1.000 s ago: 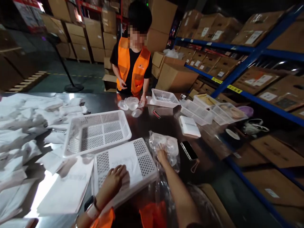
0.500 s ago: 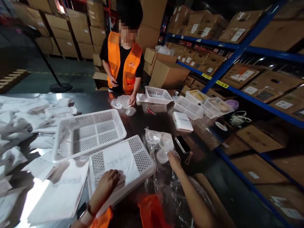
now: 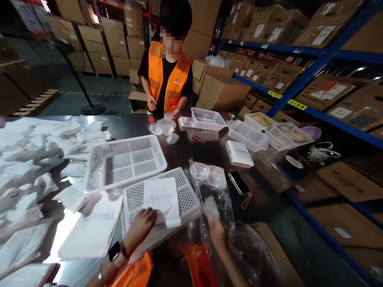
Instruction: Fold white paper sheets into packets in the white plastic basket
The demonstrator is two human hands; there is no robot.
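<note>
My left hand point(image 3: 144, 222) is at the near left edge of a white printed bag point(image 3: 160, 197), its fingers curled against it. The bag lies on the flat mesh surface of a white plastic basket point(image 3: 187, 193), which appears turned base up. My right hand point(image 3: 217, 230) grips a round translucent plastic lid point(image 3: 211, 205), blurred by motion, above a clear plastic wrapper point(image 3: 227, 203). More round lids point(image 3: 217, 177) lie on that wrapper's far end. To the left of the basket is a pile of flat white bags point(image 3: 92, 227).
An open white basket point(image 3: 128, 187) stands beyond. A phone point(image 3: 239, 182), a white stack point(image 3: 239, 153), a red pen point(image 3: 198, 138) and small baskets point(image 3: 248, 137) lie to the right. A co-worker in an orange vest point(image 3: 182, 75) stands across the table by several clear lids point(image 3: 166, 126). Filled white bags point(image 3: 24, 175) cover the left.
My right hand has drawn back toward me with a lid from the wrapper. My left hand stays by the bag. The view has turned slightly left.
</note>
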